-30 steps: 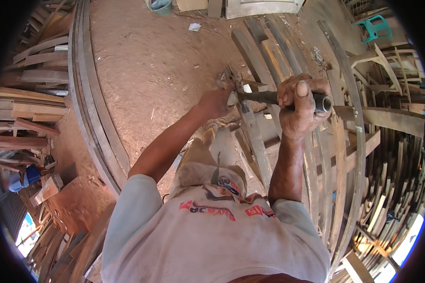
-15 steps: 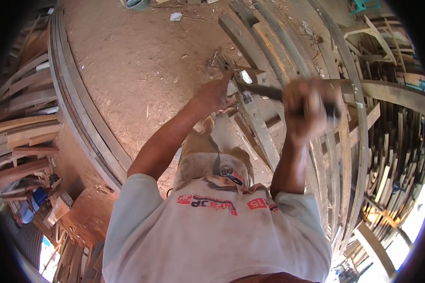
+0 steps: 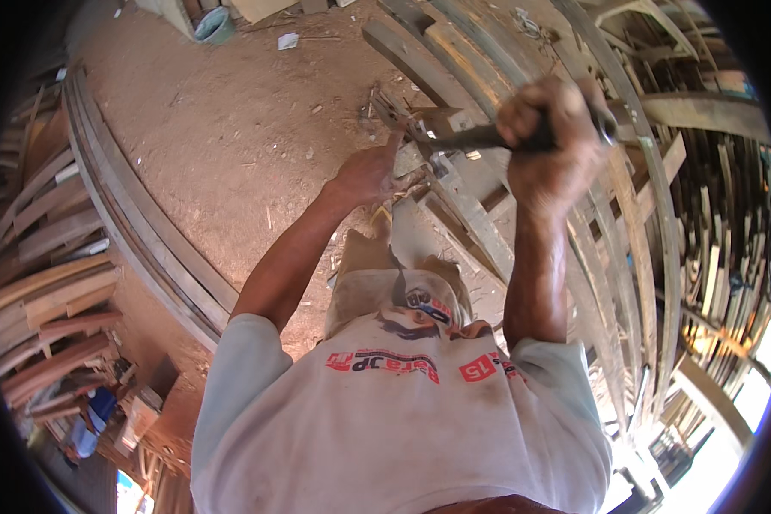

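My right hand (image 3: 557, 141) is closed in a fist round the handle of a dark, long tool (image 3: 471, 139). Its shaft runs left from the fist toward my left hand; the far end is too unclear to name. My left hand (image 3: 368, 176) sits lower and to the left, index finger stretched forward and thumb to the right. Between finger and thumb lies the end of a small piece of wood (image 3: 409, 160), which the hand grips. Beneath both hands stands a grey timber frame (image 3: 467, 210) with crossing pieces.
Long curved planks (image 3: 634, 283) stretch along my right, with more timber (image 3: 424, 68) ahead. On the left lie long boards (image 3: 137, 197) and stacked lumber (image 3: 60, 227). A greenish bucket (image 3: 214, 26) stands far ahead on the dirt floor (image 3: 223, 120). Many thin sticks (image 3: 720, 231) lean at the far right.
My right hand with the tool has risen slightly farther forward, and its blur has lessened. The left hand stays by the wood. The view has shifted, bringing more of the bucket into sight.
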Tool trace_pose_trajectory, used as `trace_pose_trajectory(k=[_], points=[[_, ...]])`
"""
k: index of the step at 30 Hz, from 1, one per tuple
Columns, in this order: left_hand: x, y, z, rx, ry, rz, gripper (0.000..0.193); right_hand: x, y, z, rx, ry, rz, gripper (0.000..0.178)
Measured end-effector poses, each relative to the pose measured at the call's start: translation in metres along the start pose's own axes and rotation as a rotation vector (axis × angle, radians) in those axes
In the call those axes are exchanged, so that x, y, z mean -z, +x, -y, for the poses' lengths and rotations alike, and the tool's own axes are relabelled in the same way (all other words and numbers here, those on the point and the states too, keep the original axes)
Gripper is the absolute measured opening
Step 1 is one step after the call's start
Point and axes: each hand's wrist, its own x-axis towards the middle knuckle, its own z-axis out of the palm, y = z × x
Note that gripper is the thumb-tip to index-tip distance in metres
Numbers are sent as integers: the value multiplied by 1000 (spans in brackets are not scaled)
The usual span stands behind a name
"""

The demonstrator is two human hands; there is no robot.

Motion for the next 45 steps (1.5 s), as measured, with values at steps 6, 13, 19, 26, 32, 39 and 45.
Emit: trace_pose_trajectory(k=[6,13,19,26,32,39,45], points=[[15,-2,-8,43,6,138,117,58,-41,-6,160,301,199,28],[-3,-3,8,-21,-16,-118,110,28,-34,0,257,77,223,31],[12,3,-11,-11,13,68,106,133,-83,-3,216,266,-177,33],[-27,-50,-84,-198,278,233,89,185,-167,63,244,257,-101,35],[-87,-94,-191,-551,353,443,83,204,-272,138,46,-140,-310,38],[-228,-133,-258,-876,256,802,88,248,-407,203,-364,-823,-808,31],[-356,-144,-362,-1011,210,876,93,275,-496,219,-279,-870,-1135,33]])
